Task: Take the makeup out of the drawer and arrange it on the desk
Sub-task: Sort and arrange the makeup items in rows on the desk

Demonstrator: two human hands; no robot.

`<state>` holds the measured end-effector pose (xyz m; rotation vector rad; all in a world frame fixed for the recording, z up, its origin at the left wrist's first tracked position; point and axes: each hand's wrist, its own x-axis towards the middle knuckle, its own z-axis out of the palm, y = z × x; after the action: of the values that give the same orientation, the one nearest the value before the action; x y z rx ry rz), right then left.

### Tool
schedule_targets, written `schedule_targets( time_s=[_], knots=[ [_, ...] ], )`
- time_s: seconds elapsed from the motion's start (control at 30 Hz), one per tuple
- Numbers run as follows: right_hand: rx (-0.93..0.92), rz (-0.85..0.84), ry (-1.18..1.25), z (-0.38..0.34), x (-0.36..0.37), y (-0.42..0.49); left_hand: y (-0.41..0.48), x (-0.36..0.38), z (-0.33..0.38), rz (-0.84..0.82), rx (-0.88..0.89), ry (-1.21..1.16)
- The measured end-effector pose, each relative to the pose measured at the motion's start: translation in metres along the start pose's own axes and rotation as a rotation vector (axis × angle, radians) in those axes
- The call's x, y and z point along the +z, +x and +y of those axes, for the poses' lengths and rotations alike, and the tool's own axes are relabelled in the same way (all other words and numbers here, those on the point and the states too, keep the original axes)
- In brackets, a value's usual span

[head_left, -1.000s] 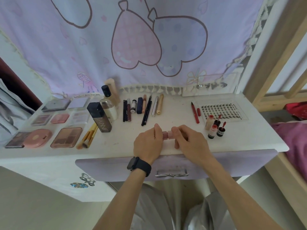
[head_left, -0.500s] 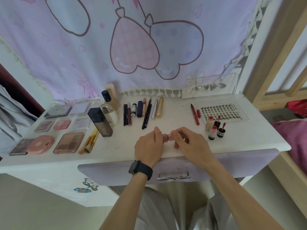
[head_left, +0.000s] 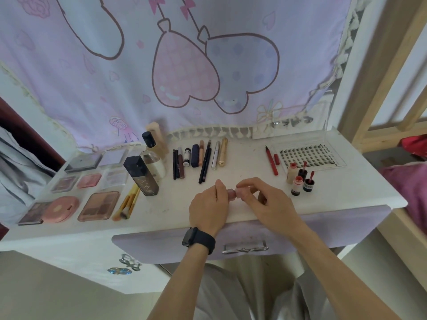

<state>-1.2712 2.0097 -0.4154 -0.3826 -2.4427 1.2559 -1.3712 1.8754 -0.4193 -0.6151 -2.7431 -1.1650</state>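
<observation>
Bare surface (head_left: 166, 204) front-centre, open from the drawer (head_left: 161, 245) side. Pencil row (head_left: 198, 160) blocks behind; black bottle (head_left: 141, 175) and brushes (head_left: 127, 203) left, small bottles (head_left: 299, 179) right. Right edge past them bare.

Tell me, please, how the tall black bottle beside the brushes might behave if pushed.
The black bottle stands upright on a narrow base, so a push near its top would probably tip it. Its flat sides suggest it wouldn't roll.

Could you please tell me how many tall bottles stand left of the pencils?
3: a black one in front, a clear one behind it, a beige one at the back.
</observation>
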Motion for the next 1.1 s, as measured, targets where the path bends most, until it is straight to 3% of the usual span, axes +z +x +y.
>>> schedule_targets(
  time_s=[0.3, 0.9, 1.1],
  knots=[
    [0.035, -0.004, 0.016, -0.002, 0.002, 0.001, -0.001, -0.001, 0.002, 0.014, -0.006, -0.011],
    [-0.274, 0.139, -0.055, 0.006, 0.013, -0.013, 0.001, -0.002, 0.003, -0.002, -0.069, -0.046],
    [-0.344, 0.175, 0.059, 0.01, 0.012, -0.013, 0.004, -0.006, 0.005, -0.098, -0.122, -0.136]
  ],
)
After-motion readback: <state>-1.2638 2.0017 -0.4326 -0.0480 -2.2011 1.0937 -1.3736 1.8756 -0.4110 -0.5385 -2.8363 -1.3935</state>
